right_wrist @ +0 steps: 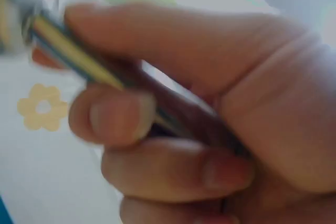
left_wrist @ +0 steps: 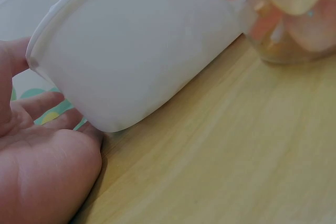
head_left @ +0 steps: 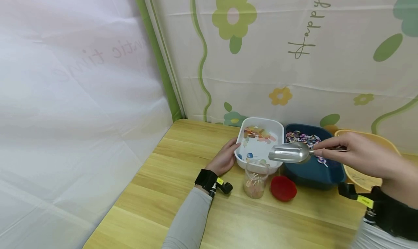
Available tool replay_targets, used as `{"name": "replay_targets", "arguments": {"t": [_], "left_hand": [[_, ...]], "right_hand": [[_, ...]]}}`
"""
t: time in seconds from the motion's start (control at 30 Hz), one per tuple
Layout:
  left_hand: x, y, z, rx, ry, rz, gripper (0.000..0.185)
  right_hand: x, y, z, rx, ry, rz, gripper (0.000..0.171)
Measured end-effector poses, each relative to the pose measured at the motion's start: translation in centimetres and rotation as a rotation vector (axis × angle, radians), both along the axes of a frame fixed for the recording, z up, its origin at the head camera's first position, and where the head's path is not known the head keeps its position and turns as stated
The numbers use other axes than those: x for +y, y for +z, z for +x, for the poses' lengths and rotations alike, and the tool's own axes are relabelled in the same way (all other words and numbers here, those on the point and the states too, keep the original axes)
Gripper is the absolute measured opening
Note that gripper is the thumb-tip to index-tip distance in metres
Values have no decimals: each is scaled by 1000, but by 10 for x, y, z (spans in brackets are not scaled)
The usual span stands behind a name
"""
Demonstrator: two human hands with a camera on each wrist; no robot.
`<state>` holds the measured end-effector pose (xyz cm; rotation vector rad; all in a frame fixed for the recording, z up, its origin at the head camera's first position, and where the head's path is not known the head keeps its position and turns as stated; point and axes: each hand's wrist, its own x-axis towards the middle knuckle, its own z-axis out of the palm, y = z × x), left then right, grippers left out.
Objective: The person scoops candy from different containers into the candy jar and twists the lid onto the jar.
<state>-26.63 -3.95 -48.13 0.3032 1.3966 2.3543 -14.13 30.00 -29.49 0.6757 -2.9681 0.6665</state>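
Note:
My left hand (head_left: 223, 160) holds the white bin (head_left: 259, 149) at its left side, the thumb up at the rim and other fingers along the outer wall. Small orange, pink and blue pieces (head_left: 256, 133) lie in that bin. A metal scoop (head_left: 290, 152) is in my right hand (head_left: 362, 153), which grips its handle (right_wrist: 79, 51) above the navy bin. The scoop's bowl reaches over the white bin's right edge. In front of the white bin stands a clear jar (head_left: 254, 187) with translucent orange and pinkish pieces inside, seen close in the left wrist view.
A red dish-like piece (head_left: 283, 188) lies right of the jar. The navy bin (head_left: 311, 176) contains purple-and-white patterned pieces, and a yellow bin (head_left: 362, 178) stands farther right, partly behind my right hand. A printed cloth (head_left: 254, 71) hangs behind the wooden table (head_left: 156, 191).

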Motion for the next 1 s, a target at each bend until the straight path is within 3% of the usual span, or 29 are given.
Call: {"name": "replay_targets", "arguments": {"t": [0.17, 0.43, 0.6, 0.77, 0.9, 1.0], "left_hand": [[0, 1, -1, 6, 1, -2, 53], [0, -2, 0, 0, -7, -10, 52], [2, -2, -1, -6, -7, -2, 52], [3, 0, -1, -24, 20, 3, 52], [2, 0, -1, -14, 20, 7, 53], [1, -1, -1, 5, 6, 11, 55]], "right_hand": [[-12, -10, -26, -64, 26, 4, 19], [-52, -43, -64, -64, 44, 45, 14], [-82, -66, -77, -90, 104, -37, 15], [-92, -83, -87, -112, 101, -106, 18], [-91, -92, -92, -82, 74, -99, 18], [-94, -99, -96, -13, 24, -37, 19]]}}
